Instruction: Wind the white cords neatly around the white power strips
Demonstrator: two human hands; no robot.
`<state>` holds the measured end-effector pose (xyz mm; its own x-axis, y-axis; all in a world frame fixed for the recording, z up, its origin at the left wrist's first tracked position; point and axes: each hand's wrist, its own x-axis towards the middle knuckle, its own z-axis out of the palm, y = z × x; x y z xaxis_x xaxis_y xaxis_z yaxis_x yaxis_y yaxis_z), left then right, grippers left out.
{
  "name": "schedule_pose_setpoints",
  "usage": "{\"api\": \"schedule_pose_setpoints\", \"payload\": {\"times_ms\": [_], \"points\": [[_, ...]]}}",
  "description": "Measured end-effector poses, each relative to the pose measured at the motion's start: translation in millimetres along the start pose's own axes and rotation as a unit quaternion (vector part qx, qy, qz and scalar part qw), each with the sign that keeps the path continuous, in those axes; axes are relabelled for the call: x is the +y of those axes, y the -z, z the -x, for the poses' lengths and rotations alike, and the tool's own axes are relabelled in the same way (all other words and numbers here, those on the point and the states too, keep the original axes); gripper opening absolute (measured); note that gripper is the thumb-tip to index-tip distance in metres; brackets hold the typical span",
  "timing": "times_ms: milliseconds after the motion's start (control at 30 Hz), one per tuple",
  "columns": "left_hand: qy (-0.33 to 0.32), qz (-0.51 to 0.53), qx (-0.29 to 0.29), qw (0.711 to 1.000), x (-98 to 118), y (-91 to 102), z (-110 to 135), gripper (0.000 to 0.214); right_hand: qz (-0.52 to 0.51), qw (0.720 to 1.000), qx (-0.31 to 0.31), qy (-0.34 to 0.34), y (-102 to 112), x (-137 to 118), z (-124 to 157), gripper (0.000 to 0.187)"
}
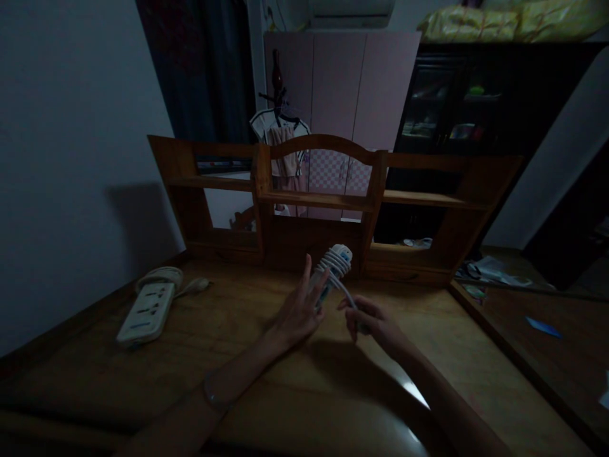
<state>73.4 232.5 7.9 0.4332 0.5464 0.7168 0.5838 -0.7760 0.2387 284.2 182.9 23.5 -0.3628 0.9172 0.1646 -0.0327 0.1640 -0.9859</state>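
My left hand (301, 310) grips a power strip (343, 254) that is tilted up above the wooden desk. Its white cord (334, 263) is wound in several loops around the far end of the strip. From the loops a length of cord runs down into my right hand (373, 322), whose fingers are closed on it. The cord's end is mostly hidden inside that hand. Farther left, a second white power strip (148, 310) lies on the desk, with its own cord (164, 276) coiled at the back and a plug (198, 285) beside it.
A low wooden shelf unit (318, 202) stands along the desk's (228, 355) back edge. A white wall (85, 158) borders the left side. To the right, a lower wooden surface (514, 343) carries a blue card (543, 327) and plastic bags (495, 271).
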Motion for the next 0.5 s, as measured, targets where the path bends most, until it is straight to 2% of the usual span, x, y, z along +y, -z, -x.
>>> {"api": "schedule_pose_setpoints", "payload": {"times_ms": [100, 200, 267, 400, 500], "points": [[-0.027, -0.008, -0.051, 0.998, 1.2, -3.7, 1.1, 0.099, -0.037, 0.991, 0.120, 0.054, 23.6, -13.6, -0.1, 0.029], [-0.110, -0.029, -0.107, 0.988, 6.1, -4.5, 3.6, 0.097, -0.077, 0.972, 0.207, 0.078, 45.0, -19.9, 0.2, 0.028], [-0.174, -0.042, -0.124, 0.976, 9.3, -4.5, 6.4, 0.093, -0.123, 0.958, 0.244, 0.089, 59.4, -18.1, 0.4, 0.029], [-0.250, -0.063, -0.111, 0.960, 11.3, -6.1, 12.0, 0.082, -0.212, 0.929, 0.292, 0.080, 91.8, -1.9, -0.9, 0.028], [-0.245, -0.068, -0.070, 0.965, 11.4, -7.3, 13.6, 0.083, -0.239, 0.924, 0.297, 0.025, 108.3, 14.5, -4.4, 0.025]]}}
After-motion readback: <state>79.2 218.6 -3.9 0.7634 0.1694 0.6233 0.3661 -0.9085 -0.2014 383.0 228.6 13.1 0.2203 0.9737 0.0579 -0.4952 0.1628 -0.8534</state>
